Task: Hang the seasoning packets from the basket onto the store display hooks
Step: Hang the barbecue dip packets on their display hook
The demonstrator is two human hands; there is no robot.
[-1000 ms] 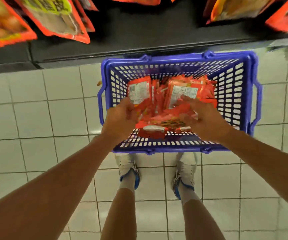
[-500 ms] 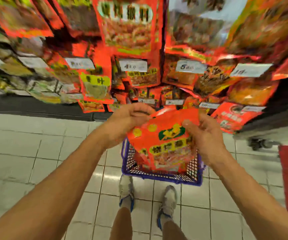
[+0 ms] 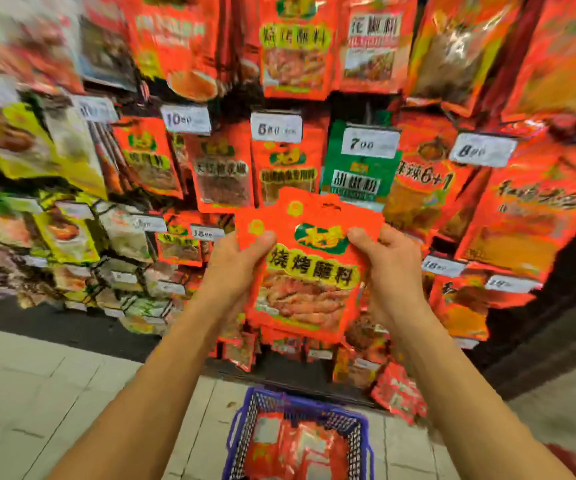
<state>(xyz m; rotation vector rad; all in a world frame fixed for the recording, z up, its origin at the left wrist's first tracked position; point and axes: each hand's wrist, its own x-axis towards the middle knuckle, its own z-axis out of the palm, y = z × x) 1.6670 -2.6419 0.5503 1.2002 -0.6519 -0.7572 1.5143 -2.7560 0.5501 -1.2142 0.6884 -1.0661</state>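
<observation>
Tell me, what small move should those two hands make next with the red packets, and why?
Probably lift the red packets a little higher toward the display and line their top edge up with a hook. Both the left hand and the right hand already have a grip on the bunch, held in front of hanging rows. The hook itself is too blurred to pick out.

White price tags (image 3: 276,128) on display; pale tiled floor (image 3: 37,393).

Both forearms are bare from the lower frame edge to the wrists, with no sleeve in view. The left hand (image 3: 236,268) and the right hand (image 3: 392,271) are bare as well, showing no glove, ring or watch.
</observation>
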